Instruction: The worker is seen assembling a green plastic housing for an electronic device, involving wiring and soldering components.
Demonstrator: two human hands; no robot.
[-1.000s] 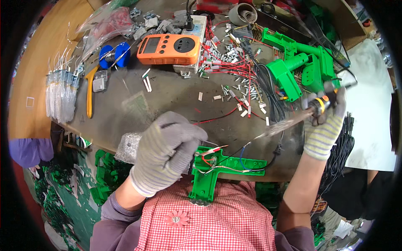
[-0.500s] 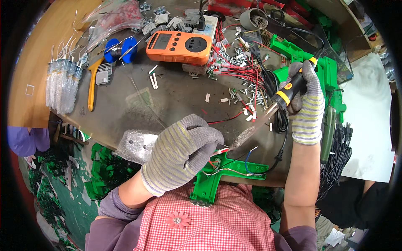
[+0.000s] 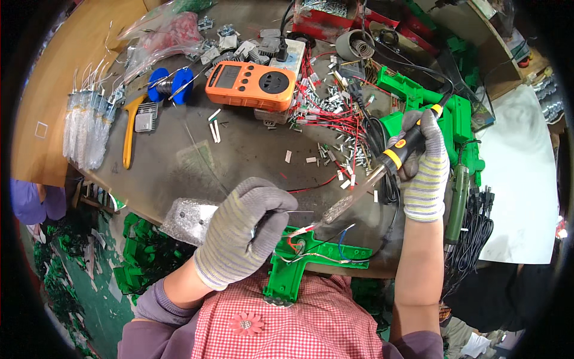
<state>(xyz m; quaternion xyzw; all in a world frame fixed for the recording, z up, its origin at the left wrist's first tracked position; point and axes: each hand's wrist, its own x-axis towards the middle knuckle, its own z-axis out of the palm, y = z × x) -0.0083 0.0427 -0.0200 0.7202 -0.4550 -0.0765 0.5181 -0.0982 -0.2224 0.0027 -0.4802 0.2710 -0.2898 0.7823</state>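
My right hand (image 3: pixel 426 173), in a striped grey glove, grips the black-and-yellow handle of a soldering iron (image 3: pixel 401 144). Its discoloured shaft slants down left, and the tip is close to the end of a red wire (image 3: pixel 305 229). My gloved left hand (image 3: pixel 239 236) is closed in a pinch on thin solder wire (image 3: pixel 301 211), whose free end pokes out toward the tip. Below lies a green plastic housing (image 3: pixel 288 276) at the table's near edge, with red, white and blue wires (image 3: pixel 342 237) in it. A bubble-wrapped piece (image 3: pixel 190 220) sits left of my left hand.
A blue spool of solder (image 3: pixel 171 86), a yellow-handled tool (image 3: pixel 129 134) and an orange meter with a socket (image 3: pixel 254 85) stand farther back. Red-wired parts and screws (image 3: pixel 335 113) litter the middle. Green housings (image 3: pixel 451 119) and black cords (image 3: pixel 469 254) are at right.
The whole view has shifted slightly. My left fingers have drawn a little left, away from the red wire, and the solder's free end now shows. The iron's tip stays close to the wire end.
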